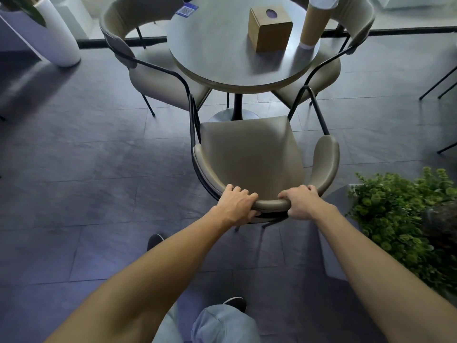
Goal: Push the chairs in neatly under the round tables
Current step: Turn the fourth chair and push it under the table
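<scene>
Floor (86,157): dark grey stone tiles, with a bright strip of window light along the far edge at 12 o'clock.
Table (222,53): round, grey top on a single black post with a disc foot, standing at 12 o'clock from the person.
Box (269,28): a brown cube with a round hole in its top, sitting on the table toward its right side.
Tube (314,23): a tall tan cylinder with a white base, upright on the table at the box's 3 o'clock, near the rim.
Card (187,9): a small blue card lying flat at the table's far-left edge.
Near chair (249,154): beige seat and curved backrest on a black metal frame, at the table's 6 o'clock; its seat lies in front of the tabletop, with only the front edge close to the rim.
Left chair (153,73): at the table's 9 o'clock, its seat partly under the tabletop.
Right chair (329,70): at the table's 3 o'clock, its seat tucked partly under the rim.
Left hand (236,205): fingers curled closed over the top of the near chair's backrest, left of centre.
Right hand (300,203): wrapped shut around the same backrest, right of centre, the two hands near each other.
Plant (408,219): green leafy bush at 4 o'clock, just beside the near chair.
Pot (57,35): tall white planter at 10 o'clock.
Shoes (155,241): dark, on the tiles at 6 o'clock behind the chair.
</scene>
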A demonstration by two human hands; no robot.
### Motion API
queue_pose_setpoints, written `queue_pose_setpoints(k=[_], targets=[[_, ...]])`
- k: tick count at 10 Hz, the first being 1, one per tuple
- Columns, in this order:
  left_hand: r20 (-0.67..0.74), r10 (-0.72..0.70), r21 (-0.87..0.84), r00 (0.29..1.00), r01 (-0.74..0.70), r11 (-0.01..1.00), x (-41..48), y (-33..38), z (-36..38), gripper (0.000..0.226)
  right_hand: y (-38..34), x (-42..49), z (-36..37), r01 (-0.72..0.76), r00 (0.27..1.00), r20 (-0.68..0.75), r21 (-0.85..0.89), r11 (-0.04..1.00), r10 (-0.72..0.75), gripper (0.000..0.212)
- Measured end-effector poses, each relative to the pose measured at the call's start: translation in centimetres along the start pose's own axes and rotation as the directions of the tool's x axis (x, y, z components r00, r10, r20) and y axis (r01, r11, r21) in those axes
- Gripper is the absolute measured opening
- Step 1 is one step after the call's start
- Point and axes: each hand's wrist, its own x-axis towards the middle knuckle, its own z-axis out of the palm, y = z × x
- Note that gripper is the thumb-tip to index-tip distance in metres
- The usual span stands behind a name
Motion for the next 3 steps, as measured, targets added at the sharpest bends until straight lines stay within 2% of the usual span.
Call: queue_pose_setpoints(k=[1, 2, 3], targets=[[-0.004, -0.004, -0.026, 1.0, 0.004, 1.0, -0.3, -0.3, -0.8, 0.043, -0.5, -0.2, -0.6, 0.003, 1.0, 0.005, 0.105, 0.995, -0.003, 0.066], [0.006, -0.019, -0.068, 1.0, 0.019, 0.997, -0.5, -0.7, -2.4, 0.042, -0.9, -0.9, -1.6, 0.023, 0.999, -0.039, 0.217, 0.976, -0.015, 0.061], [0.006, -0.075, -0.141, 0.997, 0.075, 0.987, -0.8, -1.3, -5.7, 0.044, -1.7, -1.8, -4.3, 0.092, 0.974, -0.224, 0.279, 0.956, -0.028, 0.043]])
